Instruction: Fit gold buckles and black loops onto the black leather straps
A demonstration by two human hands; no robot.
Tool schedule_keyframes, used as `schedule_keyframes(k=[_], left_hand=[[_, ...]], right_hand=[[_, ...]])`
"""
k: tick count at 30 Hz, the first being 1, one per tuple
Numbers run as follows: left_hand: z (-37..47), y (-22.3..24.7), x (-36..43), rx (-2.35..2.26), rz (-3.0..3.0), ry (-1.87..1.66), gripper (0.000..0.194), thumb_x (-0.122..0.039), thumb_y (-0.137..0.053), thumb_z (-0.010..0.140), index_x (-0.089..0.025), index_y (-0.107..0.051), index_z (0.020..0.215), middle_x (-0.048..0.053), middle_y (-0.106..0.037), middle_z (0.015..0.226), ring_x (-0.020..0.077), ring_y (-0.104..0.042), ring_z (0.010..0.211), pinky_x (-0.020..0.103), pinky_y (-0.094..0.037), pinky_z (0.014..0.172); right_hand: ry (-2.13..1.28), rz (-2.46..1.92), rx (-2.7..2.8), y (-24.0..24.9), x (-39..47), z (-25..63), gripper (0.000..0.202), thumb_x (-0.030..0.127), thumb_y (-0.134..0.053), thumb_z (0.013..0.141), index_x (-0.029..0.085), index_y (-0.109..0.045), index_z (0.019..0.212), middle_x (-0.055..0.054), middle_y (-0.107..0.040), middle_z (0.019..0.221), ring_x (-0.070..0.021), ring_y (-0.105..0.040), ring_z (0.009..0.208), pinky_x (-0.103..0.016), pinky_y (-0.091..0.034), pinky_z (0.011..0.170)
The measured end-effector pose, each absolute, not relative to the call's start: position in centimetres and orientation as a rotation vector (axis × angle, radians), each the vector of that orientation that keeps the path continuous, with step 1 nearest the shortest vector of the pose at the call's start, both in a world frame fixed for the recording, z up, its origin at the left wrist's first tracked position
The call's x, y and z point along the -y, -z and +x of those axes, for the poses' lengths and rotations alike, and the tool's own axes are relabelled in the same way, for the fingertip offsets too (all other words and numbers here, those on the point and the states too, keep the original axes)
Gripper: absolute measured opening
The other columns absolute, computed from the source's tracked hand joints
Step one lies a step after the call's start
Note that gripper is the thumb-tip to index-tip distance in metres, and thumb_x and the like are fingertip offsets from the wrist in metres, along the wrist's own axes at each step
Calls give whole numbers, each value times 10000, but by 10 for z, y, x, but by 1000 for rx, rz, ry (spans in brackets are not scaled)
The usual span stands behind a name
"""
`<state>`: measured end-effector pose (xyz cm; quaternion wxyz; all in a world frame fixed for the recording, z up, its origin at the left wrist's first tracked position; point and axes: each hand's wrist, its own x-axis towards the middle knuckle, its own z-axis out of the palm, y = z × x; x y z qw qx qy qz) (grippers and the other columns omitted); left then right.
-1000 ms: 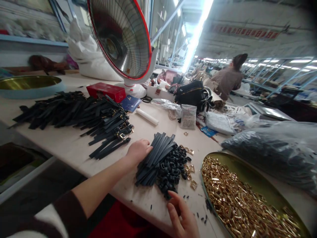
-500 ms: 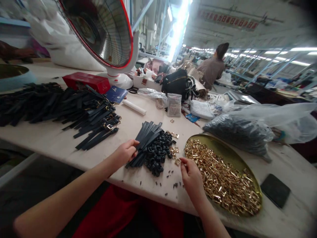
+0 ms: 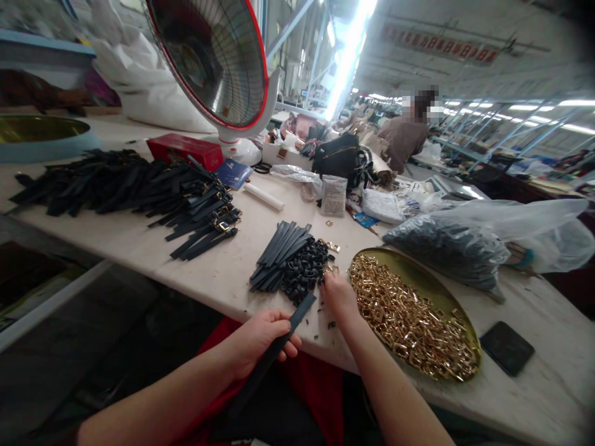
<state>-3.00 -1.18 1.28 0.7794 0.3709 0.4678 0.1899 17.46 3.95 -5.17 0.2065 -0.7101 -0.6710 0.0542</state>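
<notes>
Upper centre of your frame: a red-rimmed dish heater [image 3: 211, 59] stands behind a red box [image 3: 185, 149]. Left of centre, finished buckled straps [image 3: 134, 189] lie piled. A clear bag of black parts [image 3: 453, 248] rests at right; a dark wallet [image 3: 507, 348] lies lower right. A seated person [image 3: 403, 139] works beyond.

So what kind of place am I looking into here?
Most likely a factory floor for leather goods or bags: a heap of black straps, a tray of gold buckles, and another person at a long bench under strip lights.
</notes>
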Motion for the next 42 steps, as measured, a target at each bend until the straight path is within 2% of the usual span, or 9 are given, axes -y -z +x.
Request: schedule_keyframes(k=[6,10,14,19,26,32,36,40,42], left_hand=[[-34,-7,9,-1004,742,-395,133,-162,-509,701,-128,-509,830,4,-641,646,66,-563,502,142,-364,444],[-32,-10,0,-1028,694,-479,130,-162,-516,717,-134,-524,844,13,-649,691,83,-583,565,163,-398,498],[-28,-24,-20,-978,550,-888,232,-55,-526,697,-157,-521,905,-4,-623,786,92,-603,723,212,-473,694],[-27,-30,-42,-957,422,-1194,311,25,-476,702,-168,-511,944,-27,-560,745,90,-603,757,273,-484,819],[-26,-13,-27,-960,466,-1298,190,-63,-485,772,-202,-508,898,-44,-588,746,109,-614,844,325,-433,930],[-54,-15,10,-682,1112,-588,198,-250,-601,764,-189,-673,937,57,-531,1245,255,-403,1214,358,-249,1059],[-67,-17,20,-615,782,-308,289,-214,-628,711,-186,-663,996,74,-503,1284,272,-452,1170,347,-397,937],[-55,-11,27,-672,630,-227,318,-353,-557,772,-153,-588,1017,88,-638,1031,161,-626,804,240,-487,649],[-47,-5,30,-742,781,-167,273,-384,-555,767,-136,-566,881,30,-652,759,84,-573,542,169,-422,490]], right_hand=[[-365,-1846,1731,49,-11,168,298,146,-385,772,158,-549,1020,-76,-621,862,-191,-569,741,-321,-441,701],[-1055,-1621,1204,42,24,152,145,264,-440,786,179,-533,858,43,-519,560,-117,-489,480,-233,-402,488],[-1503,-1301,613,35,48,130,163,307,-590,747,182,-539,839,41,-577,619,-71,-489,482,-190,-376,483],[-1597,-1003,305,32,61,114,200,300,-696,685,201,-577,813,-27,-667,950,-132,-623,797,-274,-463,743],[-1746,-922,87,33,67,109,171,244,-676,715,205,-567,841,-30,-683,895,-157,-655,810,-302,-490,752],[-1561,-901,40,40,60,131,146,219,-693,680,191,-618,802,-14,-669,837,-127,-630,730,-276,-502,733],[-1462,-827,289,27,67,135,100,233,-682,682,192,-612,741,28,-594,667,-83,-538,576,-206,-466,582],[-1504,-903,474,16,81,121,104,253,-670,701,185,-598,732,23,-583,648,-89,-524,581,-201,-438,566],[-1509,-951,501,16,85,114,136,275,-663,715,195,-587,794,19,-602,678,-90,-524,572,-209,-434,564]])
